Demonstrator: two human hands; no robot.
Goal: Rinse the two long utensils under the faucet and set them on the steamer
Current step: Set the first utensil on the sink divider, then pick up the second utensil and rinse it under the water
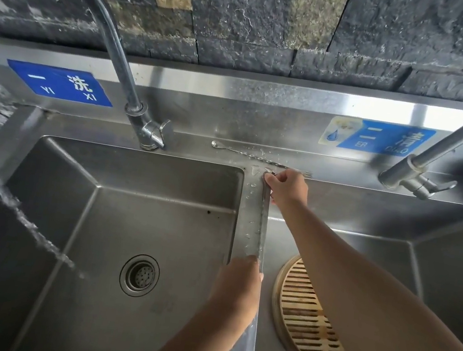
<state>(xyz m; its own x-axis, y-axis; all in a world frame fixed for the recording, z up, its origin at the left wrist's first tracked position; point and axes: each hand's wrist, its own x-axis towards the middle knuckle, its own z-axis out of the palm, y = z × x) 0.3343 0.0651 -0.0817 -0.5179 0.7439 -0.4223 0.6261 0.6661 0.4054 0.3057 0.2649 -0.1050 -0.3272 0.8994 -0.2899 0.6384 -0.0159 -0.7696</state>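
The right hand (285,186) pinches the far end of a long utensil (262,221) lying along the sink divider (247,222). The left hand (239,283) has its grip closed on the near end. A second utensil (253,156) lies on the back ledge (199,144). The steamer (308,320) sits in the right basin. Water streams from the left faucet (116,52).

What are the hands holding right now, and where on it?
Both hold one long utensil lying along the sink divider: right hand at its far end, left hand at its near end.
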